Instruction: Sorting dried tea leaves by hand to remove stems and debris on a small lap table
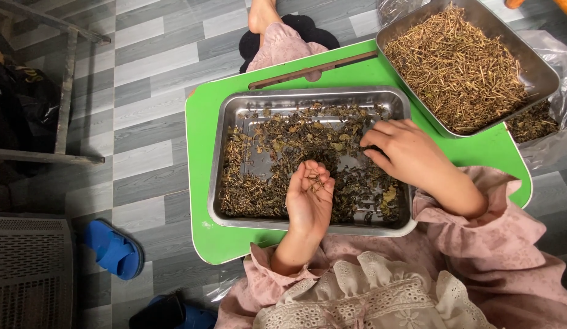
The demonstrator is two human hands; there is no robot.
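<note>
A steel tray (218, 159) of dried dark leaves and thin stems (277, 143) lies on a small green table (201, 122). My left hand (309, 196) rests palm up over the tray's near middle, fingers curled around a few small stem pieces (314, 181). At the tray's right side my right hand (402, 149) reaches palm down into the leaves, its fingertips pinched among them. A second steel tray (542, 73), heaped with pale dry stems (457, 67), sits tilted at the table's far right corner.
A brown stick (308, 70) lies along the table's far edge. Clear plastic (560, 58) holds more stems under the second tray. Blue sandals (116, 250) lie on the grey tiled floor at left, near a metal frame (67, 85) and a grille (28, 268).
</note>
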